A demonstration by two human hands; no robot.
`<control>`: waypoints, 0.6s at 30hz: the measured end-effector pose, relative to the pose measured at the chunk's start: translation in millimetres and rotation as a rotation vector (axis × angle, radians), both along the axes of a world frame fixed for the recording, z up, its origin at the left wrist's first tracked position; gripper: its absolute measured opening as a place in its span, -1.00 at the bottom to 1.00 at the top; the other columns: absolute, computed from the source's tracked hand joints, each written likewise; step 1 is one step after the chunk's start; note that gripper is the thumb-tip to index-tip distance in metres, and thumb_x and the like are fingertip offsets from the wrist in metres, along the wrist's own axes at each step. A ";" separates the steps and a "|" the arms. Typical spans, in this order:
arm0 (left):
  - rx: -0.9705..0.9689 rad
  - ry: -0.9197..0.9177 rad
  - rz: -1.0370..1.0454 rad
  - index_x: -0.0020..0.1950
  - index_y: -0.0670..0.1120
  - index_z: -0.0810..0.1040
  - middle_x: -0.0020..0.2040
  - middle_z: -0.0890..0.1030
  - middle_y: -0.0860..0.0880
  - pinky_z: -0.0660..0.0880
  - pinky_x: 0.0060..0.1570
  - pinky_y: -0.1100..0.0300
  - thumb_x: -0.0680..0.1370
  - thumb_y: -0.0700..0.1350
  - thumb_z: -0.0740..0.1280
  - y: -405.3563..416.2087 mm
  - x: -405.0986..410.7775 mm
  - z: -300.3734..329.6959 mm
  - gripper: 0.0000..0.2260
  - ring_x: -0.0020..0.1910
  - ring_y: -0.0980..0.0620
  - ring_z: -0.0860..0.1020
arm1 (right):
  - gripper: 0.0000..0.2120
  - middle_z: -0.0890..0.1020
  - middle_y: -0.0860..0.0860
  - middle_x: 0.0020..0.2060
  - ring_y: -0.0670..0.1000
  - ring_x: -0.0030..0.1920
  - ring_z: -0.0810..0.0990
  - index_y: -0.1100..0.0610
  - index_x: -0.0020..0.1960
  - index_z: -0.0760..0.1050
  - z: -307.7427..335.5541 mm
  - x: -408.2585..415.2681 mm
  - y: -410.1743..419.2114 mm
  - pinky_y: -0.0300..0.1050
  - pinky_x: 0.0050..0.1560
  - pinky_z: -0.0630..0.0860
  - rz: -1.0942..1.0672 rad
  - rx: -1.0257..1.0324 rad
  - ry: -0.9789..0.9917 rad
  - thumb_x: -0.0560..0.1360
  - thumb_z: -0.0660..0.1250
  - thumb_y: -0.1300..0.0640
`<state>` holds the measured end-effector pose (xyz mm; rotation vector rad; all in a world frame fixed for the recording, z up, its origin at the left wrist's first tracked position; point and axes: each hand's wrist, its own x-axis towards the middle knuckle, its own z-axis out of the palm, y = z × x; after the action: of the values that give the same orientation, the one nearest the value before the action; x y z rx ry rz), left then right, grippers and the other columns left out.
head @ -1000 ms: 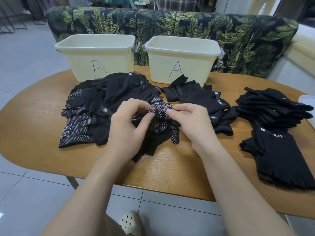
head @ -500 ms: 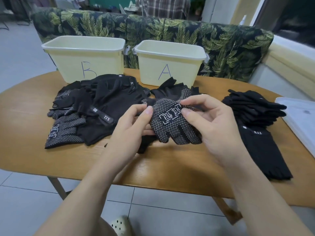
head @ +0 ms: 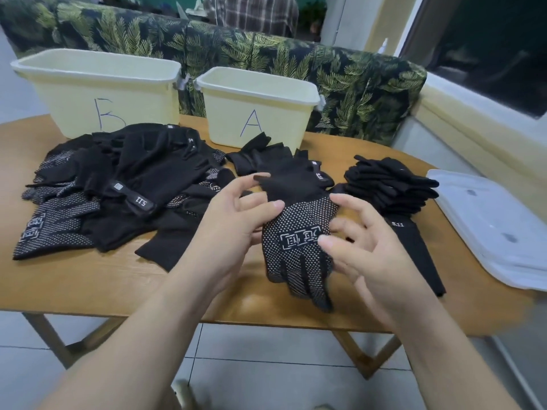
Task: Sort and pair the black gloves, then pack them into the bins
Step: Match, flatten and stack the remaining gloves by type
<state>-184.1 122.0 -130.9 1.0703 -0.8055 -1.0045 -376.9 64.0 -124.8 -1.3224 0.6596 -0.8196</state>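
Note:
A black glove with white grip dots hangs fingers-down over the table's front edge. My left hand pinches its upper left edge between thumb and fingers. My right hand touches its right side with spread, loosely bent fingers. A loose heap of black gloves lies at the left of the wooden table. A neat stack of black gloves sits at the right. Pale yellow bin B and bin A stand at the back.
A few more black gloves lie in front of bin A. White plastic lids rest at the table's right end. A leaf-patterned sofa back runs behind the bins. Tiled floor shows under the table.
The dotted glove has been lifted off the heap and carried right and toward me, and it hangs lower. My right hand's pinch has loosened into spread fingers.

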 end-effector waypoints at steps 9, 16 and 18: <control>-0.069 -0.163 -0.205 0.39 -0.05 0.49 -0.21 0.67 0.01 0.54 -0.20 0.28 0.57 -0.47 0.29 13.1 -10.7 10.3 -0.52 -0.23 0.08 0.63 | -0.61 0.66 0.25 0.22 0.34 0.27 0.60 0.20 0.32 0.58 8.5 -7.2 -5.4 0.46 0.34 0.44 0.188 0.150 0.101 0.61 0.35 -0.01; -0.004 -0.119 -0.132 0.30 -0.04 0.59 -0.25 0.62 -0.04 0.45 -0.22 0.14 0.49 -0.16 0.47 18.4 -7.3 14.2 -0.63 -0.23 0.01 0.58 | -0.70 0.71 0.12 0.16 0.19 0.24 0.65 0.16 0.25 0.64 12.6 -2.2 -1.4 0.28 0.36 0.50 0.223 -0.055 0.108 0.55 0.36 0.11; -0.014 -0.042 -0.155 0.25 -0.05 0.62 -0.18 0.65 -0.12 0.54 -0.23 0.15 0.44 -0.16 0.46 23.3 -6.2 17.9 -0.63 -0.22 -0.02 0.63 | -0.71 0.70 0.12 0.18 0.14 0.25 0.65 0.24 0.28 0.61 15.9 -3.4 1.8 0.07 0.29 0.58 0.273 -0.188 0.044 0.60 0.33 0.20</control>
<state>-190.3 145.3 -113.0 1.0323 -0.9394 -1.1077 -380.3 65.8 -108.9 -1.5648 0.4304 -0.6421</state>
